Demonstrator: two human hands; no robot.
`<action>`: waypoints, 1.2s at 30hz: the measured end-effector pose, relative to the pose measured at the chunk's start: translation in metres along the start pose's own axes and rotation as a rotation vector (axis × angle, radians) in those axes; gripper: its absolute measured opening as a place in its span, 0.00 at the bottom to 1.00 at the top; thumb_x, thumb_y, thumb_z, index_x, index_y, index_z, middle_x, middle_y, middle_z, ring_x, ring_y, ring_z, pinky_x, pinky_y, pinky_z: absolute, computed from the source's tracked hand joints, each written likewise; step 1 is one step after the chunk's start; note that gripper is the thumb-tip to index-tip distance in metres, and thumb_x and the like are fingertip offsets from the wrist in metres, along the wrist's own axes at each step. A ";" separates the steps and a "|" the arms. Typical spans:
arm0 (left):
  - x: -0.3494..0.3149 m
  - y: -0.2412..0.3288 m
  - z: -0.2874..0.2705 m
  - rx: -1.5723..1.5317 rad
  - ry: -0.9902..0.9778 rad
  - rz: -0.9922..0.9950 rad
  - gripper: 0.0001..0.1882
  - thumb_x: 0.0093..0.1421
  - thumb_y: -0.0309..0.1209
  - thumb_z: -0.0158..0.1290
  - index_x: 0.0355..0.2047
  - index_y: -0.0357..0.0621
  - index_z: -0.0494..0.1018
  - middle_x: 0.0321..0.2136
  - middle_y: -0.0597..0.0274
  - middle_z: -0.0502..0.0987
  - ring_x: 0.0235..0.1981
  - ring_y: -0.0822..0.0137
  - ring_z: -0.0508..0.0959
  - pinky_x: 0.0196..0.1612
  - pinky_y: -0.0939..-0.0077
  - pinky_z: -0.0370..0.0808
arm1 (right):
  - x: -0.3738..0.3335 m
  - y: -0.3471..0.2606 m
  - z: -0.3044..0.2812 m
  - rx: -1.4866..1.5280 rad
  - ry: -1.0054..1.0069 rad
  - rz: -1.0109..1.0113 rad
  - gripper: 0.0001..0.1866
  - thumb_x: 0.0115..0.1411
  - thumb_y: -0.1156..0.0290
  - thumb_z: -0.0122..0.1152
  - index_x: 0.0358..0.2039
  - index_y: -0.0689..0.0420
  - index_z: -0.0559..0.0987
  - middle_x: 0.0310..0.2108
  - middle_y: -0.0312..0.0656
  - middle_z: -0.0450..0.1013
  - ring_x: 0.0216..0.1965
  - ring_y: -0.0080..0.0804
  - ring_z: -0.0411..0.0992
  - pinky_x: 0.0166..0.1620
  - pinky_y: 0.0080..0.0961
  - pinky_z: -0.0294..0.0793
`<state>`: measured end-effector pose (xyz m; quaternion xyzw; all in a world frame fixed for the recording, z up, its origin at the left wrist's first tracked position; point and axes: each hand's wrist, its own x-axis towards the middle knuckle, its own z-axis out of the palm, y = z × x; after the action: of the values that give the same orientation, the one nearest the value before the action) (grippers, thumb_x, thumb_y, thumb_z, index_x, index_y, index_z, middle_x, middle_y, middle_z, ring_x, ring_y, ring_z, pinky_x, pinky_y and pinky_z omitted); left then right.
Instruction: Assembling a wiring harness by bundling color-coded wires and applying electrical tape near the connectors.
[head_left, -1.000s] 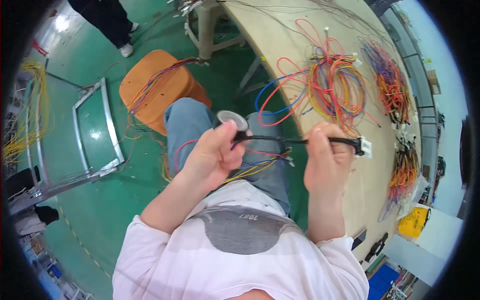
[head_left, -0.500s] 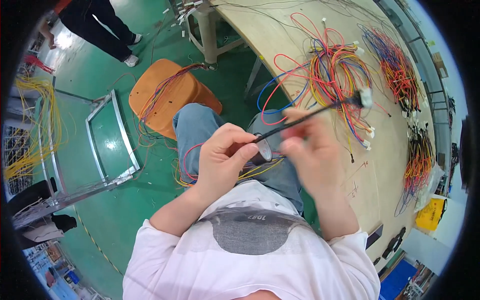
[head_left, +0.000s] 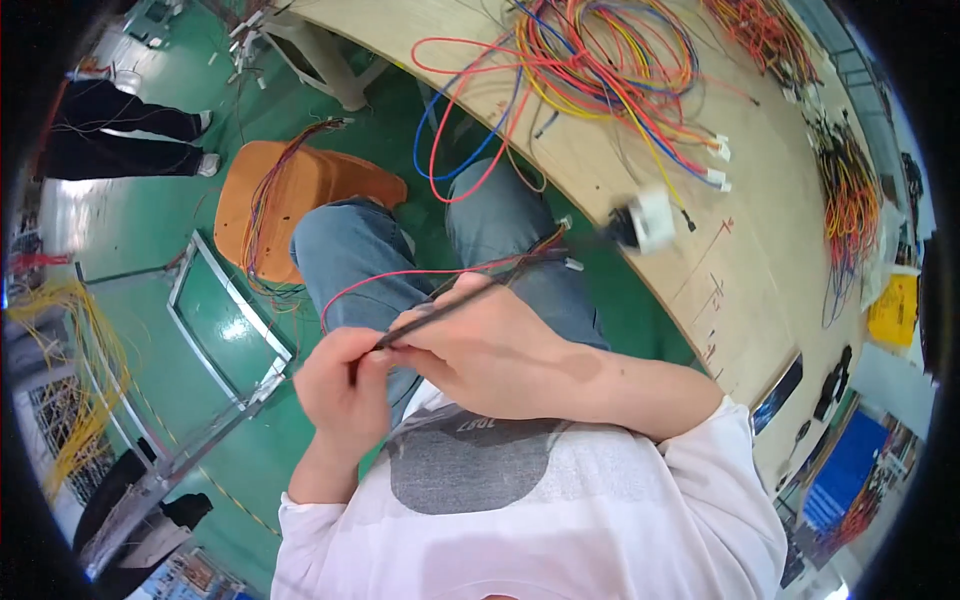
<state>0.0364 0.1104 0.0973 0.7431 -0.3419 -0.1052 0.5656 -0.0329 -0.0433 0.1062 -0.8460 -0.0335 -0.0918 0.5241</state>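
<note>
A black-wrapped cable [head_left: 440, 313] runs slantwise in front of me, and a blurred white connector [head_left: 655, 220] at its far right end hangs over the table edge. My left hand [head_left: 345, 385] pinches the cable's near end between thumb and fingers. Right beside those fingertips, my right hand [head_left: 490, 345] is closed, its curled fingers meeting the left ones. The cable crosses over the back of it, and what it grips is hidden. Thin coloured wires, one of them a red wire [head_left: 400, 275], lie across my jeans [head_left: 345, 250] beyond the hands.
A wooden table [head_left: 640, 290] to my right carries a coil of coloured wires [head_left: 590, 60] and more bundles [head_left: 850, 200]. An orange stool [head_left: 240, 205] with wires on it stands ahead left. Beside it are a metal frame [head_left: 185, 300] and yellow wires [head_left: 85, 400]. Another person's legs [head_left: 130, 135] show far left.
Both hands have moved left and nearer together; the right hand has come across to the left one. The cable has moved left with them. The tape roll seen by my left hand is now hidden.
</note>
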 end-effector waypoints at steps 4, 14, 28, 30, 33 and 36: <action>-0.002 0.014 -0.005 -0.799 -0.111 -0.564 0.05 0.53 0.26 0.48 0.26 0.36 0.66 0.16 0.65 0.67 0.13 0.82 0.61 0.13 0.88 0.55 | -0.009 0.002 -0.009 0.286 -0.159 0.076 0.03 0.50 0.72 0.52 0.23 0.56 0.70 0.16 0.38 0.66 0.20 0.33 0.67 0.26 0.27 0.62; 0.026 -0.033 -0.038 -0.889 0.465 -0.704 0.09 0.60 0.34 0.41 0.33 0.41 0.65 0.15 0.72 0.60 0.10 0.83 0.55 0.12 0.90 0.52 | -0.118 0.009 -0.054 0.418 0.039 0.580 0.04 0.51 0.74 0.51 0.24 0.61 0.73 0.14 0.34 0.67 0.16 0.17 0.65 0.20 0.15 0.63; 0.023 -0.070 0.097 0.354 -0.314 -0.183 0.10 0.50 0.31 0.51 0.31 0.38 0.72 0.20 0.60 0.72 0.23 0.66 0.71 0.29 0.73 0.66 | -0.125 0.092 -0.005 -0.623 0.423 0.509 0.18 0.47 0.72 0.56 0.40 0.56 0.67 0.32 0.45 0.70 0.35 0.41 0.67 0.44 0.35 0.60; 0.024 -0.068 0.104 0.574 -0.387 0.129 0.11 0.49 0.32 0.52 0.30 0.38 0.72 0.22 0.58 0.73 0.26 0.62 0.71 0.34 0.71 0.66 | -0.123 0.105 -0.006 -0.696 0.461 0.532 0.20 0.48 0.72 0.56 0.43 0.56 0.65 0.33 0.45 0.69 0.36 0.43 0.66 0.45 0.35 0.60; 0.026 -0.056 0.103 0.711 -0.370 0.186 0.12 0.47 0.35 0.52 0.29 0.40 0.73 0.25 0.56 0.73 0.32 0.57 0.70 0.39 0.67 0.64 | -0.131 0.127 -0.004 -0.510 0.356 0.746 0.19 0.48 0.72 0.56 0.42 0.56 0.66 0.34 0.44 0.69 0.36 0.43 0.66 0.44 0.33 0.61; 0.032 -0.065 0.106 0.403 -0.685 -0.039 0.12 0.47 0.34 0.52 0.29 0.38 0.72 0.26 0.52 0.74 0.29 0.54 0.73 0.35 0.66 0.66 | -0.129 0.129 -0.003 -0.483 0.411 0.654 0.17 0.48 0.73 0.57 0.39 0.57 0.68 0.34 0.43 0.69 0.36 0.44 0.66 0.43 0.32 0.62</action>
<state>0.0279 0.0177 0.0093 0.7674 -0.5105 -0.2885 0.2593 -0.1397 -0.0984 -0.0308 -0.8743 0.3625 -0.0929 0.3091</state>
